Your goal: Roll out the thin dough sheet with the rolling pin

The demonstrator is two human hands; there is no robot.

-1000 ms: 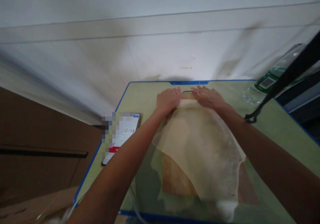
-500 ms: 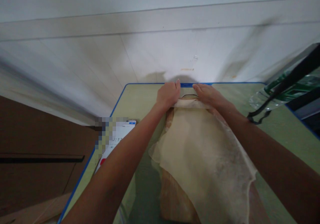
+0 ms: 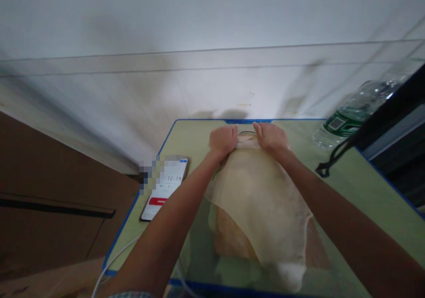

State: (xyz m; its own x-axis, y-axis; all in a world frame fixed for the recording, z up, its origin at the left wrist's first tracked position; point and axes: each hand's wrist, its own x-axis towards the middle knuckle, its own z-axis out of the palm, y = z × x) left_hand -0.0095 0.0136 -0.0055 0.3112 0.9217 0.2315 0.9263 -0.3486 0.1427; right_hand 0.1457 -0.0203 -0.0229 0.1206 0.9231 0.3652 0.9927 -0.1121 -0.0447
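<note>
A thin, pale dough sheet [image 3: 262, 200] lies over a wooden board [image 3: 232, 236], whose lower left and lower right parts show beneath it. At the far end the sheet is folded or rolled into a narrow band. My left hand [image 3: 223, 139] is closed on the left end of this band, thumb along the top. My right hand [image 3: 272, 137] closes on the right end in the same way. Between them a thin metal handle [image 3: 247, 132] curves out beyond the band. The undersides of both hands' fingers are hidden.
A phone [image 3: 168, 185] with a timer lies left of my left forearm. On the right, a clear plastic bottle [image 3: 345, 116] with a green label lies near a black strap [image 3: 332, 158]. A white cable [image 3: 116, 256] crosses the blue-edged table [image 3: 361, 200] at its near left. A wall stands behind.
The view has shifted, showing more of the phone, the bottle and the table's near edge. Both hands stay on the far band, and the right hand appears slightly closer to the left.
</note>
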